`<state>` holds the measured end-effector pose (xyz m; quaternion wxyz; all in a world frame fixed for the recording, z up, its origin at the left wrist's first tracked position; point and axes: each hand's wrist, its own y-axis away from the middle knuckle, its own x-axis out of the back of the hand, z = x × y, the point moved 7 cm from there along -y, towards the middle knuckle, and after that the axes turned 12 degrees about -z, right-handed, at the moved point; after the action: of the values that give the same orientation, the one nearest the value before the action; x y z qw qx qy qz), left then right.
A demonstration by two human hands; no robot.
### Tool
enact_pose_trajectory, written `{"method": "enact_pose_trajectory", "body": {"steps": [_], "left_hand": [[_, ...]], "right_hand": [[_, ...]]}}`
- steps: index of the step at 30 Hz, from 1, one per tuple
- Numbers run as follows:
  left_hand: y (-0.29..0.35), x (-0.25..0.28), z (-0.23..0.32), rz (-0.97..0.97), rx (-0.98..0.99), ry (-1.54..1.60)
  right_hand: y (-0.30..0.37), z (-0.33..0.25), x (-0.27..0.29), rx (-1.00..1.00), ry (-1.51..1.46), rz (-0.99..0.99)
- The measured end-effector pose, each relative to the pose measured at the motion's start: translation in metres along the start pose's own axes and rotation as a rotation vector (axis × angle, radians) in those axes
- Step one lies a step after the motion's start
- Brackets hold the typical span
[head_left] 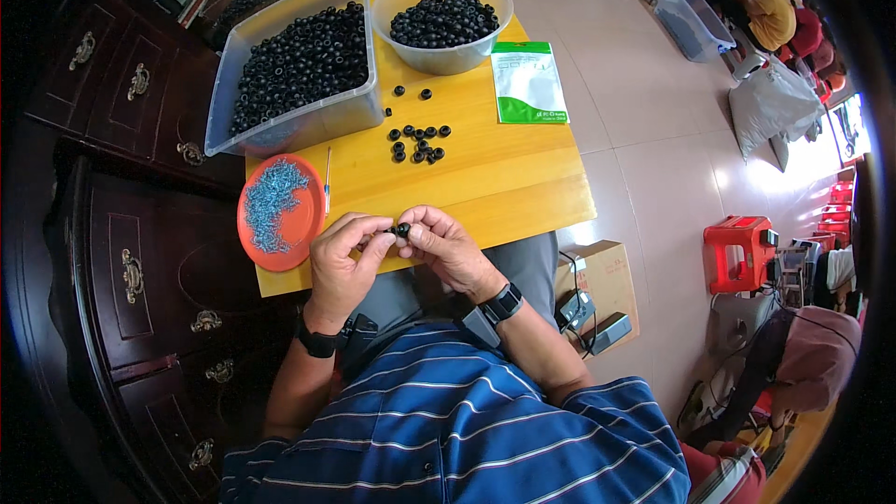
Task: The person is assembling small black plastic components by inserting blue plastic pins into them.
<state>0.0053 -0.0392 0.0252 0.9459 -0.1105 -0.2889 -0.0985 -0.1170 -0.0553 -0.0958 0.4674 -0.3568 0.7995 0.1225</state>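
head view: a black part (402, 230) is held up at the table's near edge, between both hands. it is pinched between thumb and fingers of the right hand (448, 245); its left side is clamped in the fingertips of the left hand (341, 257), and what sits inside that pinch is mostly hidden. wrist straps are worn on both arms. on the yellow table (467, 177), a loose cluster of black rings (423, 145) is laid beyond the hands, with a few strays farther back. a clear bin (317, 131) is filled with like rings, far left; a round tub (443, 60), also loaded, is set just beside it. a green-white bag (528, 84) is laid flat near the right edge. small blue-silver pieces (271, 205) are piled on a red plate (313, 189), left of the hands; a thin rod (328, 173) is placed beside its rim.
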Motion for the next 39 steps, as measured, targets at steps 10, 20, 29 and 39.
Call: {"method": "enact_pose_trajectory", "body": {"steps": [10, 20, 29, 39], "left_hand": [[0.000, -0.002, 0.001, -0.024, 0.009, 0.027], [-0.004, -0.005, 0.001, -0.056, 0.014, 0.030], [-0.003, -0.005, 0.001, -0.047, 0.017, 0.016], [0.001, -0.006, -0.007, 0.011, 0.082, 0.040]], "right_hand": [[0.000, -0.002, -0.003, -0.017, 0.030, 0.017], [0.001, -0.002, -0.001, -0.031, 0.036, 0.008], [0.000, -0.001, 0.000, -0.010, 0.011, 0.008], [0.002, -0.002, -0.001, 0.023, 0.026, -0.010]]}}
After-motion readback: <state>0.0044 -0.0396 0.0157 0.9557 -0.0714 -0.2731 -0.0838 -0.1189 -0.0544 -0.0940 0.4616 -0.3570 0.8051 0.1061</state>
